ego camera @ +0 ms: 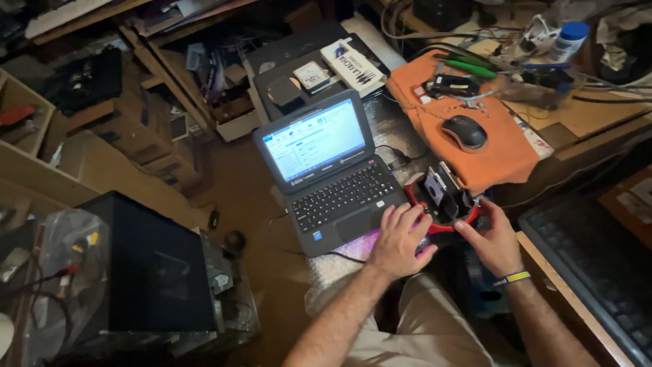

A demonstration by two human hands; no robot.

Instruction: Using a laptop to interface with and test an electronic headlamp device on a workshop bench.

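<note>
- The left hand point(401, 239) lies flat and open, palm down, on the right front corner of the small laptop point(333, 178), fingers spread over the palm rest beside the keyboard; it grips nothing.
- The right hand point(494, 239) is just to the right, fingers loosely curled, fingertips touching the lower right edge of the black dock with a red base point(445, 197); whether it grips the dock cannot be told. A yellow wristband point(513, 278) sits on that wrist.
- The dock stands just right of the laptop, between it and the hanging edge of the orange cloth point(496, 153), and holds upright black parts in its slots.
- The laptop is open, its lit screen showing a pale window with rows of small icons; it rests on clear bubble wrap point(326, 278) above the person's knees.
- On the orange cloth lie a dark mouse point(464, 131), a small black device point(451, 85) and a green-handled tool point(468, 67).
- Behind the laptop sits a bare hard drive with a pale label point(311, 76), and beside it a long white box with dark print point(353, 66).
- At far right on the tabletop stands a white bottle with a blue cap point(567, 39), amid tangled cables.
- A black computer case point(146, 261) stands at lower left, a clear plastic bag with wires against it.
- A dark keyboard point(591, 261) lies at lower right, past the right forearm.
</note>
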